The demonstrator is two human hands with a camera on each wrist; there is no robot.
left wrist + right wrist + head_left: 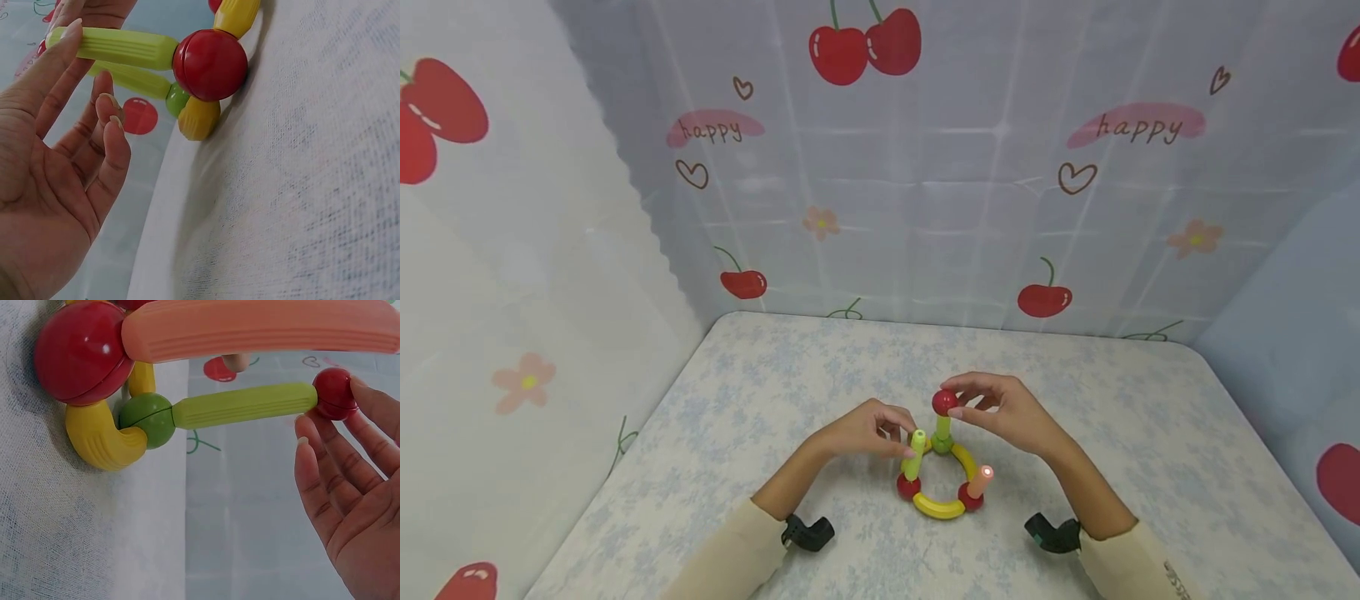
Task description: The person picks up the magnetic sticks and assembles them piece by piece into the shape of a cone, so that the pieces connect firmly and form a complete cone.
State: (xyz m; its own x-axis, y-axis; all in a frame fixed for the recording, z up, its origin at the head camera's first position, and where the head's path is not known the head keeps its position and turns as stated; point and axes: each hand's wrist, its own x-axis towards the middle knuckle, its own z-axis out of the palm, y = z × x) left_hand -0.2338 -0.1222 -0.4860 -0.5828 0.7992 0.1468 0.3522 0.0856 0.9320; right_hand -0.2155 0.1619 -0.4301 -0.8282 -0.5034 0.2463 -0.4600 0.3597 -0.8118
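A ring of yellow curved rods (pixel 939 507) joined by balls lies on the table, with upright rods on it. My right hand (pixel 1009 412) pinches a red ball (pixel 944 402) between thumb and fingers. That ball sits on top of the rear light-green rod (pixel 247 405), which rises from a green ball (pixel 147 420). With thumb and fingertips, my left hand (pixel 868 429) pinches the upper part of the front-left light-green rod (pixel 128 49). This rod stands in a red ball (pixel 212 64). At the front right an orange rod (pixel 981 482) rises from another red ball (pixel 971 497).
A pale blue patterned cloth covers the table (pixel 760 367). Behind it hangs a curtain (pixel 880 183) printed with cherries, and a similar sheet (pixel 520 283) hangs at the left. Black wrist cameras are strapped to both wrists.
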